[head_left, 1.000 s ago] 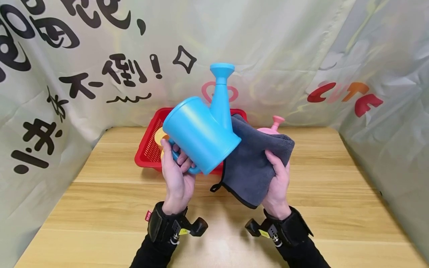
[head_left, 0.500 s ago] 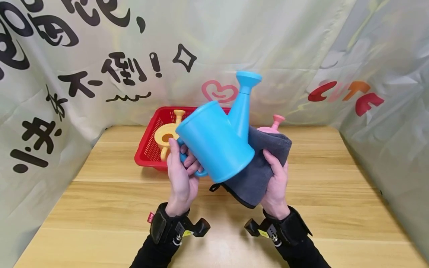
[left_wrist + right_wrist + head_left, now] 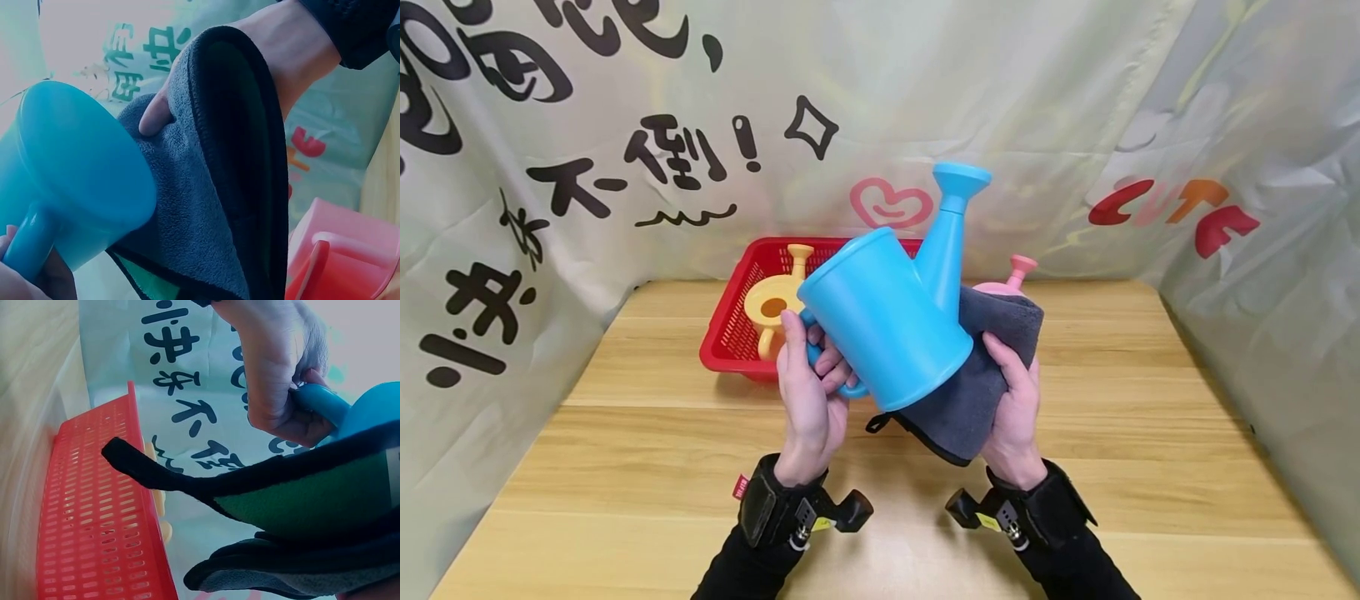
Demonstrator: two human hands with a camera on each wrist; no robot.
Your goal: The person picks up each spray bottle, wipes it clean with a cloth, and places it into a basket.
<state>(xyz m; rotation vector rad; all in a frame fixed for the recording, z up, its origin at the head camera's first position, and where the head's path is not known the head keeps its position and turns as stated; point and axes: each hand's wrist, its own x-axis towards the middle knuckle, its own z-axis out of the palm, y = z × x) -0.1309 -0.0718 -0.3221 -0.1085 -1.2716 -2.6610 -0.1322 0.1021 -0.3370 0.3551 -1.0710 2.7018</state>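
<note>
A blue watering can (image 3: 887, 325) is held tilted above the table, its spout pointing up toward the back. My left hand (image 3: 808, 408) grips it by the handle, fingers curled round. My right hand (image 3: 1015, 408) holds a dark grey towel (image 3: 958, 429) with black edging and a hanging loop. The towel lies behind the can's lower right side in the head view. Its green underside (image 3: 312, 512) shows in the right wrist view. In the left wrist view the towel is right beside the can's base (image 3: 87, 150); whether they touch I cannot tell.
A red basket (image 3: 718, 350) stands on the wooden table (image 3: 647, 467) behind my hands, with a yellow watering can (image 3: 763, 293) in it. Right of it, partly hidden by the towel, is a pink watering can (image 3: 998, 288). Printed cloth walls (image 3: 1037, 100) enclose the table.
My left hand has moved the blue watering can right and slightly down, in front of the towel. The yellow can in the basket has come into fuller view. My right hand has shifted slightly left.
</note>
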